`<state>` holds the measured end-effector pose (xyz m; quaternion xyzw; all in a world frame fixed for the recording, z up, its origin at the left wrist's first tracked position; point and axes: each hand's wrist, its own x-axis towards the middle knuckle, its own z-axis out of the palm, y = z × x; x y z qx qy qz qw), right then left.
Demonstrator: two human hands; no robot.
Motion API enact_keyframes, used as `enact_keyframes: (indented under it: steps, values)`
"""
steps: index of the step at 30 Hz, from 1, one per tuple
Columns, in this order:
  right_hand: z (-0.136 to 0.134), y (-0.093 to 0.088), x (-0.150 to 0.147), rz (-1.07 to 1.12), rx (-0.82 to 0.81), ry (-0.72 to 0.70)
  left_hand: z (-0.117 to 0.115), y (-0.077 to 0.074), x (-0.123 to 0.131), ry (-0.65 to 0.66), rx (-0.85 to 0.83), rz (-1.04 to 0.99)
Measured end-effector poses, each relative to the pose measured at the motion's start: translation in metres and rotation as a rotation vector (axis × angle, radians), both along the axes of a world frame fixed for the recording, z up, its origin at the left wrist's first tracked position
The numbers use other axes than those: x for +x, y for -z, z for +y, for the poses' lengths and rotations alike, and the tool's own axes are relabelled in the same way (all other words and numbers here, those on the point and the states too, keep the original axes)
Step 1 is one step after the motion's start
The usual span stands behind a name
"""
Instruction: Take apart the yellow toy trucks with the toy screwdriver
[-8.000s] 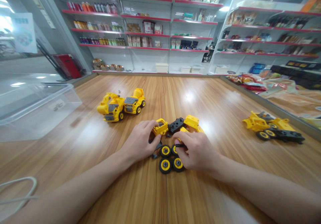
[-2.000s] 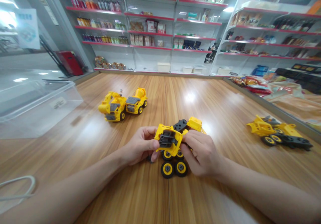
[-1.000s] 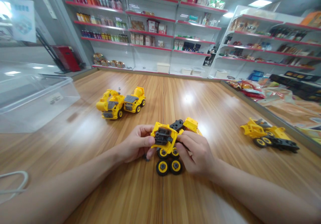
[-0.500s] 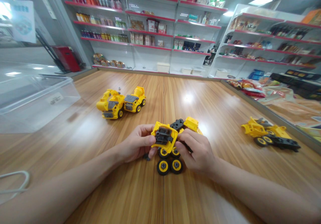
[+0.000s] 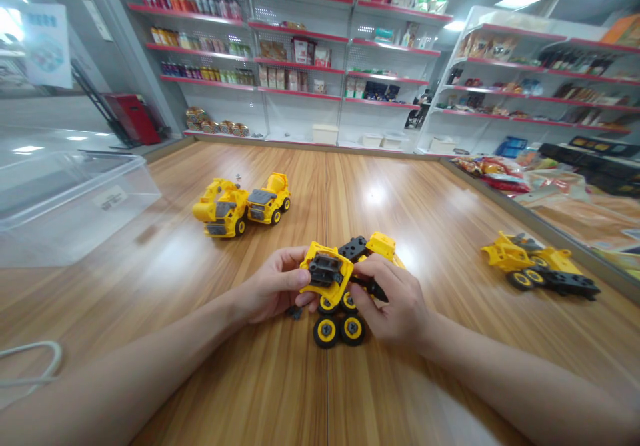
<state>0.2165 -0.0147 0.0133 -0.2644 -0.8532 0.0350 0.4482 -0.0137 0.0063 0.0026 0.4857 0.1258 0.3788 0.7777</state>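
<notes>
My left hand (image 5: 277, 283) is closed on a yellow toy truck cab (image 5: 325, 274), thumb on its edge, the dark grey inner side turned toward me. In my right hand (image 5: 393, 296) is a slim black screwdriver (image 5: 376, 289), pinched between thumb and fingers. Its tip end meets the cab's right side, where the fingers partly cover it. Under the cab, several black wheels with yellow hubs (image 5: 352, 329) lie on the table. Behind the hands rest a black chassis piece (image 5: 353, 249) and a yellow toy part (image 5: 381, 245). A small dark piece (image 5: 296, 312) sits below my left hand.
A toy excavator truck (image 5: 220, 209) and a toy mixer truck (image 5: 270, 198) stand at the back left. Another partly assembled yellow-and-black toy truck (image 5: 540, 269) lies at the right. A clear plastic bin (image 5: 75, 206) is on the left, a white cable (image 5: 47, 366) nearer me.
My right hand has turned slightly, so more of the black screwdriver shows. The cab has tilted a little in my left hand.
</notes>
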Motion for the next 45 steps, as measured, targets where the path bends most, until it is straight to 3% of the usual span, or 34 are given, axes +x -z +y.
enact_keyframes:
  steps: [5, 27, 45]
  values:
    - [-0.0002, -0.0027, 0.002, -0.062, -0.08, -0.023, -0.0005, 0.0006, 0.0, 0.01, 0.001, 0.013]
    - [0.0036, 0.0031, 0.0013, -0.017, 0.017, -0.027, 0.0011, -0.0027, -0.0026, 0.024, -0.058, -0.013]
    - [0.0025, 0.0017, 0.0004, -0.064, -0.043, -0.02, 0.002, -0.0008, -0.0024, 0.038, -0.061, 0.036]
